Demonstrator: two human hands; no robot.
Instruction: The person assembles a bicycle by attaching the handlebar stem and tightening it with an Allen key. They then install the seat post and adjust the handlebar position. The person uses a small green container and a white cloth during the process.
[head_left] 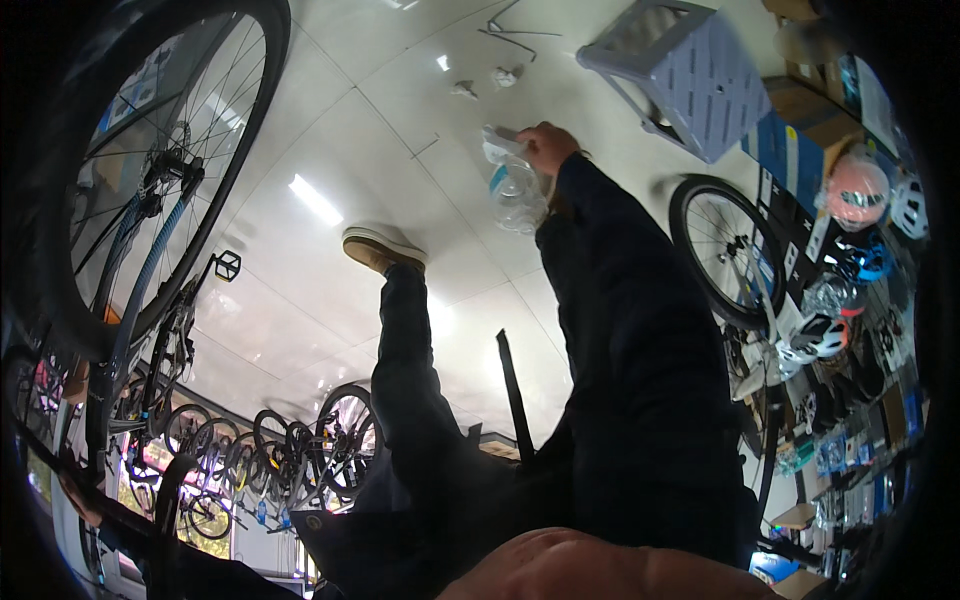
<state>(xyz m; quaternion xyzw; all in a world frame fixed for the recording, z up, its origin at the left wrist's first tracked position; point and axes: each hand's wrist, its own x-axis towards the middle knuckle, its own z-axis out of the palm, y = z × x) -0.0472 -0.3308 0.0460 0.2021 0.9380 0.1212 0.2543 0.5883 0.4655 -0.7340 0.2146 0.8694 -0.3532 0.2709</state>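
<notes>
Your right hand [546,146] reaches far out from your dark sleeve [630,330] and is clenched around a clear plastic bag [514,190], which hangs crumpled just below and to the left of the fingers, over the white tiled floor [330,130]. Something pale with a bit of blue shows inside the bag, but you cannot tell what it is. Your left hand [78,497] sits at the lower left edge, low on a dark bar of the bike [150,200], and the view is too dim there to tell whether it grips or only rests. That bike's big front wheel fills the upper left, with a pedal [227,265] sticking out beside it. Your leg stretches forward to a tan shoe [382,248] planted on the tiles, left of the bag and apart from it. A grey plastic stool [680,75] stands beyond your right hand. Another wheel [722,250] stands right of your sleeve, near helmets [856,192] racked along the right wall. A row of parked bikes [280,450] lines the lower left.
</notes>
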